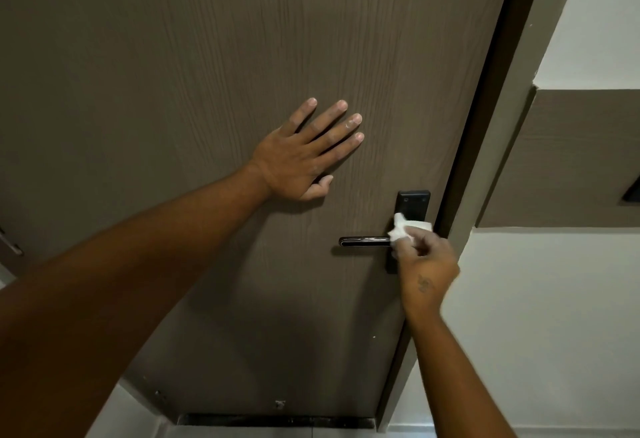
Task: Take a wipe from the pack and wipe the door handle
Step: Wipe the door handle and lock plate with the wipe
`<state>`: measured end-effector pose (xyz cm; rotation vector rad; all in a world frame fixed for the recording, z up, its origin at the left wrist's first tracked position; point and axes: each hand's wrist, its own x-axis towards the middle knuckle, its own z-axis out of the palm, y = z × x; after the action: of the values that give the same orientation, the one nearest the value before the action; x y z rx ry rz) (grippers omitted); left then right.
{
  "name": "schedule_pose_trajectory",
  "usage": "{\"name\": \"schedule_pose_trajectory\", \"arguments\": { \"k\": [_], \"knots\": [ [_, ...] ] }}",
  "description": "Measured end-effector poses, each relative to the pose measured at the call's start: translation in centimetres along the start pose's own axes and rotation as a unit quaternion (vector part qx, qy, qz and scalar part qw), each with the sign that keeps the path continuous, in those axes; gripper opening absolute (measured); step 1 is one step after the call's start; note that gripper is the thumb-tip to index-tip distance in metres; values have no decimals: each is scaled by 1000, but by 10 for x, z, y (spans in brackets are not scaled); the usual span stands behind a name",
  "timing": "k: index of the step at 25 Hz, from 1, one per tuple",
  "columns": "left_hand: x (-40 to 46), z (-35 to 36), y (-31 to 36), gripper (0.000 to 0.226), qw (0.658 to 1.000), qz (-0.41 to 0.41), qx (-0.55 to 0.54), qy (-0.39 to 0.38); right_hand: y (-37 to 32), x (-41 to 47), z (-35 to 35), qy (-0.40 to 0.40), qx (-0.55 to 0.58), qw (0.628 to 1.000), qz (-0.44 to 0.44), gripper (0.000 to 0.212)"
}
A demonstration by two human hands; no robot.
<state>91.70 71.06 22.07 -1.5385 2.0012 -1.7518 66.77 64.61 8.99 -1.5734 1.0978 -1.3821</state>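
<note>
On door (207, 56), handle (363, 241) horizontal, leftward.

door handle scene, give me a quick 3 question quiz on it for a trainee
1. True or false: the left hand holds the wipe.
2. Multiple choice: where is the white wipe pressed? A) the free end of the door handle; B) where the handle meets the black lock plate; C) the white wall.
3. Short answer: what is the left hand doing?

Key
1. False. The right hand has its grip on the wipe.
2. B.
3. It lies flat, fingers spread, against the brown door, up and to the left of the handle.
</note>
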Motion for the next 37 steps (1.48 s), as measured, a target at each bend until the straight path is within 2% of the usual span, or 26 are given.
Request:
{"name": "schedule_pose_trajectory", "arguments": {
  "k": [2, 4, 6, 8, 9, 12, 15, 17, 21, 23, 26, 28, 30, 32, 33, 34, 35, 37],
  "knots": [
    [1, -1, -1, 81, 1000, -3, 1, 0, -11, -23, 23, -101, -52, 992, -53, 16],
    [-1, -2, -1, 81, 1000, -1, -1, -6, -24, -43, 49, -213, -103, 968, -87, 20],
    [-1, -3, -1, 82, 1000, -2, 0, -8, -28, -47, 61, -261, -139, 949, -112, 25],
    [-2, -2, -1, 82, 1000, -3, -7, -11, -19, -41, 49, -245, -126, 951, -139, 23],
    [-3, -1, -1, 82, 1000, -3, -7, -11, -13, -33, 37, -208, -107, 963, -138, 19],
    [-1, 1, -1, 82, 1000, -5, -2, -6, 2, 0, 0, -65, -48, 995, -59, 14],
    [-1, 1, -2, 82, 1000, -5, 3, -8, 3, 10, -10, -20, 8, 1000, 11, 27],
    [-2, -1, 0, 82, 1000, -5, -3, -10, -2, -3, 1, -31, 31, 999, 10, 33],
    [-2, -5, 1, 81, 999, -4, -26, -19, -16, -35, 40, -151, 40, 988, 7, 31],
    [-4, -8, 2, 81, 999, -2, -37, -25, -17, -36, 42, -175, 31, 984, 8, 31],
    [-14, -13, 5, 81, 998, 16, -50, -45, 6, -12, 10, -82, 41, 996, 12, 19],
    [-15, -18, 8, 81, 996, 6, -58, -65, 21, 10, -15, -15, 42, 995, 87, 14],
    [-11, -28, 18, 82, 992, -29, -76, -94, 25, 20, -25, -14, 48, 988, 149, 13],
    [-2, -40, 40, 80, 982, -60, -130, -125, 19, 20, -26, -66, 71, 987, 126, 13],
    [4, -46, 56, 76, 968, -77, -200, -133, 14, 18, -27, -87, 92, 985, 114, 15],
    [11, -53, 76, 71, 935, -109, -304, -143, 9, 18, -30, -99, 120, 981, 113, 14],
    [19, -61, 99, 64, 878, -158, -422, -160, 7, 20, -35, -108, 150, 975, 124, 10],
    [40, -76, 142, 48, 738, -252, -598, -185, 4, 27, -52, -138, 198, 959, 146, 5]
  ]
}}
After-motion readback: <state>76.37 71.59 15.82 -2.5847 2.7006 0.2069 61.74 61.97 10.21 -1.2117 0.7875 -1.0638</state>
